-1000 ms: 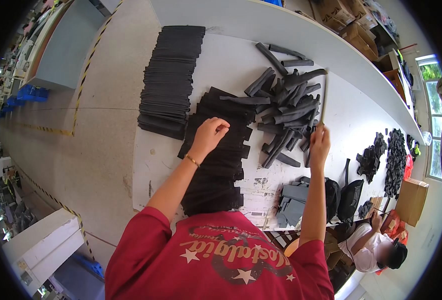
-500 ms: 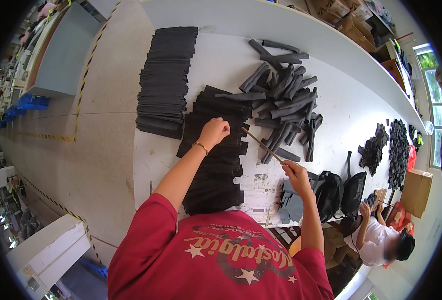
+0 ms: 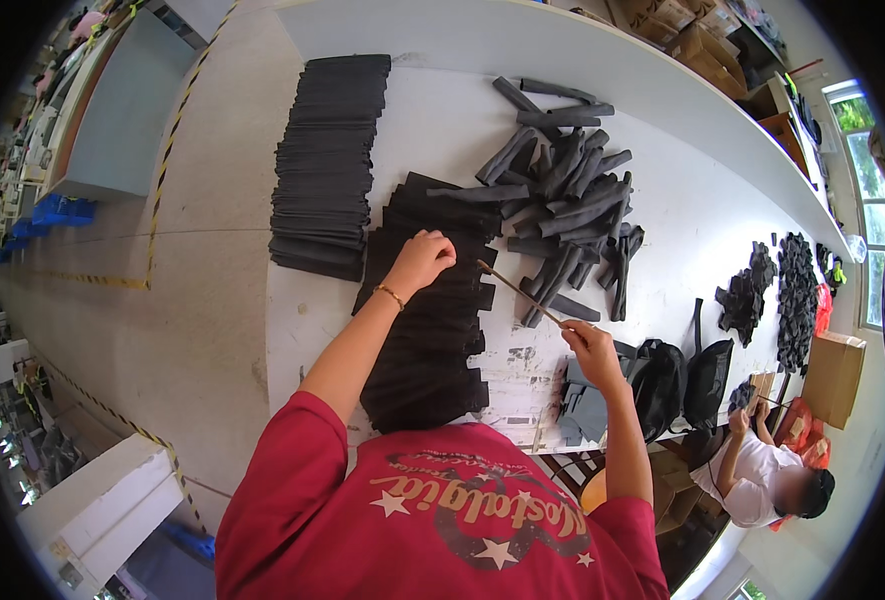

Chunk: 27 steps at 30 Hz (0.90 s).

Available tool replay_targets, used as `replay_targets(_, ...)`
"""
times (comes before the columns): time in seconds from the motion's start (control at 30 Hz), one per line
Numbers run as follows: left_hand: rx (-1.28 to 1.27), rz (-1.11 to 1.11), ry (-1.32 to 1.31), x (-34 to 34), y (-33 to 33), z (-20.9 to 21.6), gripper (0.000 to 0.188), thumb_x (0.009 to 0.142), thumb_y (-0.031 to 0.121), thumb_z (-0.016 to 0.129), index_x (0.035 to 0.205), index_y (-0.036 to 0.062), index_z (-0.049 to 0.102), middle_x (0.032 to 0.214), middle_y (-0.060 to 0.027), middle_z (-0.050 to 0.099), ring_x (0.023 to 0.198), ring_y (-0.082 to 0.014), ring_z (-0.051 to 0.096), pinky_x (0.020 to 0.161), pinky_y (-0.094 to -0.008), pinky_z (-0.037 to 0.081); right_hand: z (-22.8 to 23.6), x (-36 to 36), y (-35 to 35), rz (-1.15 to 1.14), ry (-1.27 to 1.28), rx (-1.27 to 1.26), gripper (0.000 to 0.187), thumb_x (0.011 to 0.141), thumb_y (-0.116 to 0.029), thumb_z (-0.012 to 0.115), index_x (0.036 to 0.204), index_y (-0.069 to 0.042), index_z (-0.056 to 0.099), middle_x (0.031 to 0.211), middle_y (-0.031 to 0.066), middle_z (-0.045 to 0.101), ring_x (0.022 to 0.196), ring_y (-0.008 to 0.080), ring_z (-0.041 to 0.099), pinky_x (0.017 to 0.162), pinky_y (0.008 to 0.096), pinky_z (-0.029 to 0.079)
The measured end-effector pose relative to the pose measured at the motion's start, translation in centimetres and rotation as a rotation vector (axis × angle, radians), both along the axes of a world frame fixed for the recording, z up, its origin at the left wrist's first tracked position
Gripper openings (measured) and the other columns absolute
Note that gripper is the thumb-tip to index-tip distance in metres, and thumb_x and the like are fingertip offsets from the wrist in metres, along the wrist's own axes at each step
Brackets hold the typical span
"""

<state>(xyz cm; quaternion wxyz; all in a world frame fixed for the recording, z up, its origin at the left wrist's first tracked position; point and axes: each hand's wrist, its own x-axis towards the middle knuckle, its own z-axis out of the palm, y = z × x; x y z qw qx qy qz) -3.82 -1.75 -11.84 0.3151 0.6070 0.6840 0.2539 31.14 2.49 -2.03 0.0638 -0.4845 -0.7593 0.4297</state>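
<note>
Pale floor (image 3: 212,270) borders the white tabletop (image 3: 427,130); right hand (image 3: 590,350) clasps a stick (image 3: 522,293), left hand (image 3: 424,259) curls, contents hidden.

A: What lies left of the hands (image 3: 424,262)?

B: A pale grey, smooth floor (image 3: 207,330), stained in places and marked with black-and-yellow striped tape (image 3: 151,240). Farther left stands a long, grey-sided workbench with a brown edge (image 3: 127,110), with blue plastic crates (image 3: 62,210) at its near end.

A: And beyond the hands?

B: A long, flat white panel (image 3: 462,30) borders the scuffed white rectangular surface (image 3: 432,120). Past it, toward the right, brown cardboard boxes (image 3: 707,65) are piled up.

A: Where's the daylight?

B: Far to their right: a tall, pale-framed glass window (image 3: 880,225), green leaves outside, beside a plain whitish wall (image 3: 874,440).
</note>
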Motion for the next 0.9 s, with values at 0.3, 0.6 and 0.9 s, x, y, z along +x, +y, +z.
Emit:
replay_targets(0.3,0.218,0.017,-0.092,0.1,-0.3,3.2,0.008,0.071,0.014,0.070,0.076,0.0101,0.066,0.083,-0.0026,0.062,0.087,-0.0253,0.054,0.080,-0.0342,0.045,0.5,-0.8,0.0,0.057,0.032,-0.055,0.020,0.086,-0.013,0.062,0.100,0.001,0.064,0.079,0.0164,0.064,0.066,0.0250,0.061,0.063,0.0314,0.047)
replay_targets(0.6,0.628,0.332,0.017,7.5,-3.3,12.7,0.032,0.067,0.013,0.075,0.095,0.0093,0.059,0.126,-0.0118,0.046,0.128,-0.0328,0.034,0.104,-0.0427,0.029,-1.7,-7.0,-4.6,-0.100,0.365,-0.332,0.027,0.091,-0.009,0.051,0.116,-0.001,0.058,0.069,-0.0014,0.052,0.063,0.0071,0.048,0.058,0.0232,0.040)
replay_targets(0.9,0.197,0.904,-2.078,8.2,-7.3,4.2,0.024,0.083,0.023,0.072,0.097,0.0056,0.063,0.090,-0.0077,0.065,0.078,-0.0204,0.064,0.080,-0.0402,0.055,-2.6,-12.9,-11.8,-0.158,0.331,0.059,0.022,0.086,-0.001,0.054,0.108,0.001,0.058,0.076,0.0203,0.061,0.064,0.0300,0.061,0.061,0.0349,0.048)
